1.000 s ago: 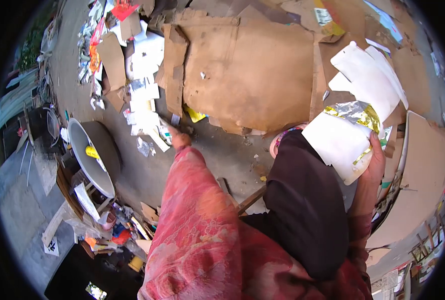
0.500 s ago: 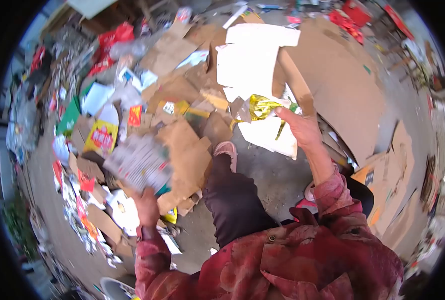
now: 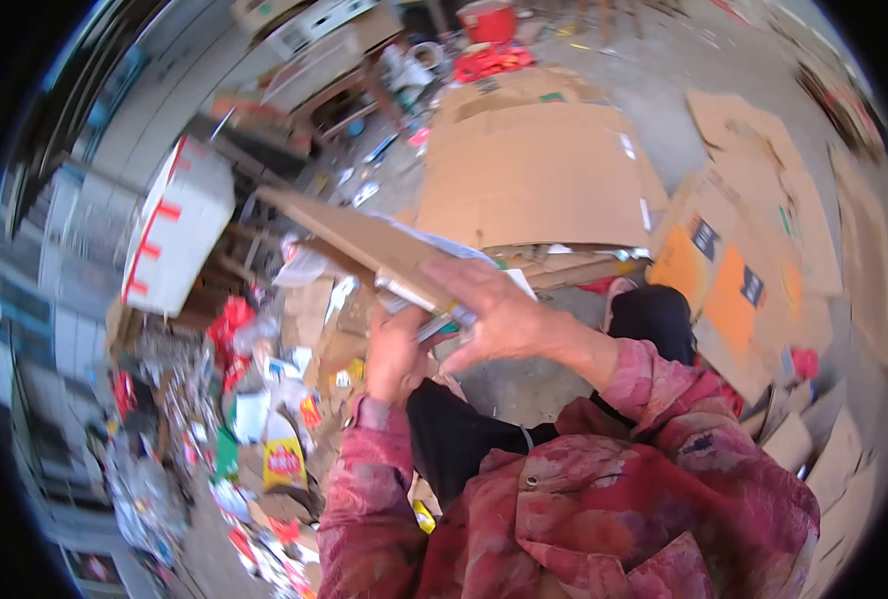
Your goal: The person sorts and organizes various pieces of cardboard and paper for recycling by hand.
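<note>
Near the centre, a bundle of folded cardboard and paper (image 3: 364, 235) is held up in front of the body, its long edge slanting to the upper left. My left hand (image 3: 396, 354) grips its lower end, fingers wrapped round the layers. My right hand (image 3: 494, 309) presses against the right side of the same end, with its thumb and fingers around the edge. White and silvery sheets show between the brown layers. Beyond the hands lies a large flat stack of cardboard (image 3: 534, 180).
Mixed paper and plastic scraps (image 3: 284, 399) cover the floor at left. A white box with red tape (image 3: 179, 230) stands at upper left. Flattened cartons with orange prints (image 3: 733, 280) lie at right. A red bucket (image 3: 488, 20) stands at the top.
The view has turned toward the right. Both hands have come together on the cardboard bundle. The yellow foil and white sheets are no longer seen spread out under my right hand.
</note>
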Action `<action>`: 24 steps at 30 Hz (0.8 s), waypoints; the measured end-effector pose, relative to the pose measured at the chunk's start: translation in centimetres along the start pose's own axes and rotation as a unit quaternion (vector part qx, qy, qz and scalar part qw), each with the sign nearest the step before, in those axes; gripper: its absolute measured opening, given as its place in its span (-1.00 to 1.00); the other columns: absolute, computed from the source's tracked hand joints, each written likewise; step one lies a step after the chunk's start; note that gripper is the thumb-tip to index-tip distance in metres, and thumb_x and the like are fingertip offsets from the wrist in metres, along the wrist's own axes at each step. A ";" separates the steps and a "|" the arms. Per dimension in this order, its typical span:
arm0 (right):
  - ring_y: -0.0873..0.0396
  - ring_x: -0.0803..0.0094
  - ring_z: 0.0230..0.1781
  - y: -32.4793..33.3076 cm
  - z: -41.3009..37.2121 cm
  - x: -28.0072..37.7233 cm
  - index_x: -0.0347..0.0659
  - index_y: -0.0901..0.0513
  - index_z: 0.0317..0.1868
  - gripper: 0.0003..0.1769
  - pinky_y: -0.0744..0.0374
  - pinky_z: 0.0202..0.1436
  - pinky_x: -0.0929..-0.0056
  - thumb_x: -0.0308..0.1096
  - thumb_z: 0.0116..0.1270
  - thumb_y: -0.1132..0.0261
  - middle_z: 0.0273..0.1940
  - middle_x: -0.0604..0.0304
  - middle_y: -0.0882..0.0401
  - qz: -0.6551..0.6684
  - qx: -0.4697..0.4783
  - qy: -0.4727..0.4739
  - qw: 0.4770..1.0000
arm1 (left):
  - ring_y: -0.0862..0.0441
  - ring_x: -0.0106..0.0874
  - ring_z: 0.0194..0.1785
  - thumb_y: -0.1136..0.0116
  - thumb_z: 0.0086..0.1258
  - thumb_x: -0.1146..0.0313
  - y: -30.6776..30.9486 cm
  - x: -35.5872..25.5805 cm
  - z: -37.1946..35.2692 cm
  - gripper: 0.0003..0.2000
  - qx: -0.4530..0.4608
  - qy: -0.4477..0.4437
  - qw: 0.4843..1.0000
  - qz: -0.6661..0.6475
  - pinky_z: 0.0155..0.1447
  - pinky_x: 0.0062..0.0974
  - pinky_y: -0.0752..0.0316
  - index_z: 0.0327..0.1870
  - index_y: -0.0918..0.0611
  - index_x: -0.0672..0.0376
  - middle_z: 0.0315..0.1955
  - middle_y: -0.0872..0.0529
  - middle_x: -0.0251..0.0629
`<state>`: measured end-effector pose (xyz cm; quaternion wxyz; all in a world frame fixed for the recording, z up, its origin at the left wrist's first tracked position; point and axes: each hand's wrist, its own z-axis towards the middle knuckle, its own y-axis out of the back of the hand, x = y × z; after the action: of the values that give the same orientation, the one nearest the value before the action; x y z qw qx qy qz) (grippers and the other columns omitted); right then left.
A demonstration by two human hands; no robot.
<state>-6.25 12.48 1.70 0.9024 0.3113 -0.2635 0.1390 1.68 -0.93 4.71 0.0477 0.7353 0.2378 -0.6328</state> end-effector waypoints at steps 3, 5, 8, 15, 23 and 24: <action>-0.33 -0.04 0.06 1.9 -1.5 0.5 -0.29 -0.18 0.20 -0.15 -0.33 0.12 0.20 -0.37 -0.17 -0.35 0.09 -0.16 -0.28 0.019 -0.066 -0.018 0.997 | -0.59 -0.38 -0.35 0.09 0.12 0.50 -2.9 -1.4 -0.3 -0.74 0.048 0.006 0.994 0.093 -0.35 -0.45 -0.57 -0.13 -0.46 0.32 -0.33 -0.58 -0.21; -0.34 -0.05 0.05 3.0 -2.1 0.6 -0.29 -0.18 0.19 -0.15 -0.34 0.10 0.20 -0.40 -0.19 -0.34 0.07 -0.16 -0.30 0.032 -0.131 -0.036 0.990 | -0.58 -0.40 -0.30 0.07 0.15 0.44 -5.6 -3.1 -0.8 -0.71 0.088 -0.001 0.989 0.121 -0.30 -0.49 -0.56 -0.09 -0.43 0.29 -0.28 -0.56 -0.23; -0.42 -0.05 -0.05 5.3 -1.9 0.4 -0.31 -0.22 0.15 -0.24 -0.42 -0.02 0.22 -0.46 -0.14 -0.29 -0.07 -0.19 -0.42 0.066 -0.220 -0.062 0.971 | -0.56 -0.36 -0.19 0.04 0.27 0.21 -8.8 -5.0 -0.1 -0.60 0.164 -0.037 0.967 0.193 -0.15 -0.41 -0.52 0.07 -0.33 0.22 -0.13 -0.52 -0.19; -0.53 0.54 -0.39 13.2 -4.0 -6.7 -0.35 -0.57 -0.24 -0.76 -0.49 -0.31 0.54 -0.35 0.15 -0.21 -0.37 0.22 -0.58 0.385 -0.314 -0.365 0.787 | -0.49 -0.30 -0.02 0.08 0.30 0.02 -14.9 -3.8 7.2 -0.37 0.240 -0.102 0.933 0.247 0.04 -0.42 -0.36 0.27 -0.10 0.22 0.03 -0.44 -0.07; -0.51 0.45 -0.22 21.4 -18.6 -14.4 -0.37 -0.48 -0.12 -0.73 -0.48 -0.12 0.49 -0.48 0.14 -0.18 -0.21 0.17 -0.53 0.234 -0.579 -0.337 0.704 | -0.39 -0.10 0.06 -0.28 -0.02 0.13 -9.2 13.9 21.7 -0.35 0.201 -0.208 0.724 0.626 0.14 -0.33 -0.28 0.07 -0.39 0.33 0.01 -0.41 0.11; -0.50 0.45 -0.20 21.8 -20.2 -14.1 -0.37 -0.46 -0.10 -0.71 -0.47 -0.11 0.50 -0.49 0.14 -0.18 -0.20 0.17 -0.52 0.239 -0.592 -0.364 0.678 | -0.39 -0.10 0.06 -0.28 -0.02 0.13 -9.0 15.7 22.6 -0.35 0.203 -0.203 0.729 0.621 0.14 -0.33 -0.28 0.07 -0.39 0.33 0.01 -0.41 0.11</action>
<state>-19.08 40.82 -9.04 0.6668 -0.3358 -0.6641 0.0402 -21.16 3.20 -12.60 0.3266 0.5654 -0.4214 -0.6294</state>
